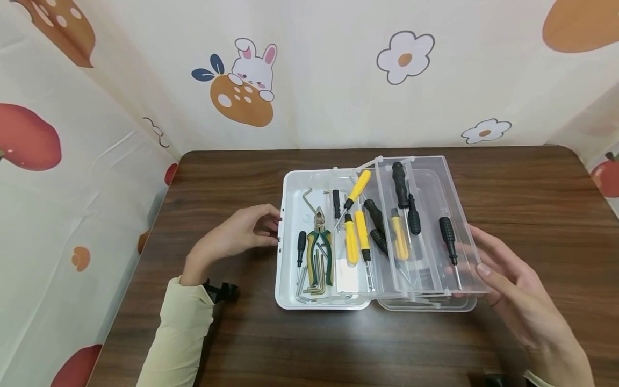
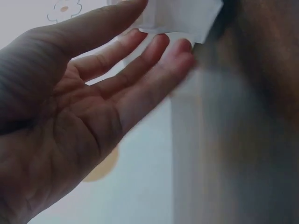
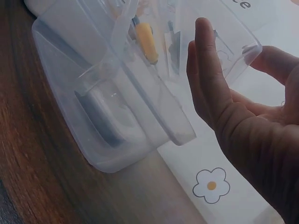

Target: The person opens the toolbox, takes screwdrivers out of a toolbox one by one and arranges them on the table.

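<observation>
Right hand (image 1: 512, 290), fingers straight, props the clear plastic fold-out tray (image 1: 425, 226) of the white toolbox (image 1: 290, 236) on the table; my left hand (image 1: 237, 234) steadies its side, fingers loosely bent. One slip, I judge, spills screwdrivers (image 1: 447, 236).

A dark wooden table (image 1: 242, 177) carries a white plastic toolbox (image 1: 290, 242) with clear fold-out trays, standing near the middle, toward the far edge.
</observation>
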`<action>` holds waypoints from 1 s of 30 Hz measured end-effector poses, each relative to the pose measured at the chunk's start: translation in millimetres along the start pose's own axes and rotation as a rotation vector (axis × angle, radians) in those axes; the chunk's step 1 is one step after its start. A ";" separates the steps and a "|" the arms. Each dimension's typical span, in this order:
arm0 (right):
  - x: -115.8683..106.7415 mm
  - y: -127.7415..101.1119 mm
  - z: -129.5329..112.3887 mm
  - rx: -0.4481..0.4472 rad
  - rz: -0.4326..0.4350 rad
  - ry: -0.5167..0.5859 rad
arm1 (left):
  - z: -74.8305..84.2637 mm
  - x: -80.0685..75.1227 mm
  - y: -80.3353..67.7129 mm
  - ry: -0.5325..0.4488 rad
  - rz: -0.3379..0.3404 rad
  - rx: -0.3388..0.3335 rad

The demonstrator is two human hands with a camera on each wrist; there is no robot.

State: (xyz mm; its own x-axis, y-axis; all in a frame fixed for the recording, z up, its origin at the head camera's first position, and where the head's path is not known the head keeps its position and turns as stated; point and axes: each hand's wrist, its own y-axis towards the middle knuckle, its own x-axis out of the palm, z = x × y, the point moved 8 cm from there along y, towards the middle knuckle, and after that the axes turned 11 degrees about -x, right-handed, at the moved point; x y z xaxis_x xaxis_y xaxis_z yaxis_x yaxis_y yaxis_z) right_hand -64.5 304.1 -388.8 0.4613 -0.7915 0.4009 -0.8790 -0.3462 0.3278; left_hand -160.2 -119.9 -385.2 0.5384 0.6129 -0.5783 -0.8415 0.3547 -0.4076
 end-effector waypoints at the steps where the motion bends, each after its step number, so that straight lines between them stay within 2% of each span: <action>1: -0.4 -0.3 0.4 0.005 0.002 0.000 | 2.8 -1.3 -0.2 0.034 0.013 0.002; 5: -3.3 -2.0 3.0 0.050 0.026 -0.032 | 16.6 -6.0 -1.8 0.213 0.080 0.011; 9: -4.2 -3.1 5.7 0.087 0.038 -0.037 | 34.6 -10.4 -5.9 0.396 0.167 -0.008; 13: -3.4 -2.5 6.0 0.067 0.028 0.027 | 60.5 -11.3 -9.9 0.562 0.259 -0.006; 16: -3.5 -2.3 6.2 0.056 0.023 0.054 | 82.5 -6.4 -10.2 0.671 0.288 0.019; 21: -4.8 -2.0 7.3 0.064 0.031 0.046 | 117.3 10.6 -0.7 0.783 0.219 0.129; 27: -4.8 -2.4 8.3 0.071 0.024 0.057 | 152.8 28.3 6.2 0.811 0.124 0.308; 30: -5.3 -2.8 8.2 0.070 0.020 0.058 | 171.8 37.4 6.7 0.825 0.084 0.373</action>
State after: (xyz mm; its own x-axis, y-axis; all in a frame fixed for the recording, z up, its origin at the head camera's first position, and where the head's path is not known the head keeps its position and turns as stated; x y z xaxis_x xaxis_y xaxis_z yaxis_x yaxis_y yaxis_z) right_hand -65.5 305.2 -398.8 0.4482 -0.7690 0.4558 -0.8934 -0.3669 0.2594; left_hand -153.4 26.7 -288.2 0.2148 -0.0024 -0.9767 -0.7620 0.6251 -0.1691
